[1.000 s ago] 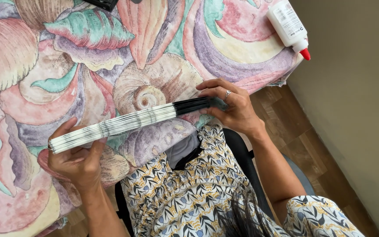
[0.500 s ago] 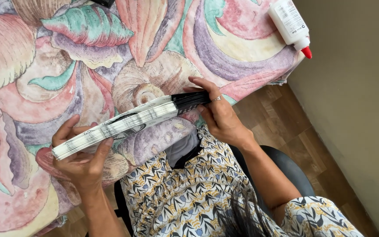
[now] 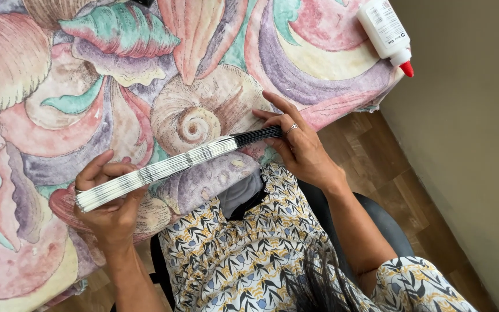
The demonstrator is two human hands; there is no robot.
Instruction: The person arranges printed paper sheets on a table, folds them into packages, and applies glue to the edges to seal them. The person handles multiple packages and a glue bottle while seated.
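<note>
Left hand curled around the pale end of a long folded paper stack, thumb on the near side, fingers wrapped over the far edge, wrist bent up from the lower left. Right hand at the other, dark end: fingers nearly straight and fanned, pressed flat along the stack's tip, ring on one finger, forearm angling down to the lower right. Both hands closed lightly on the stack, neither clenched. Stack runs as a narrow strip of many thin layers seen edge-on, tilted from lower left up to upper right, held just above the near edge of the bench, which is covered by a seashell-patterned cloth. White glue bottle with red cap lies at the bench's far right corner, well apart from the hands. Patterned dress below.
</note>
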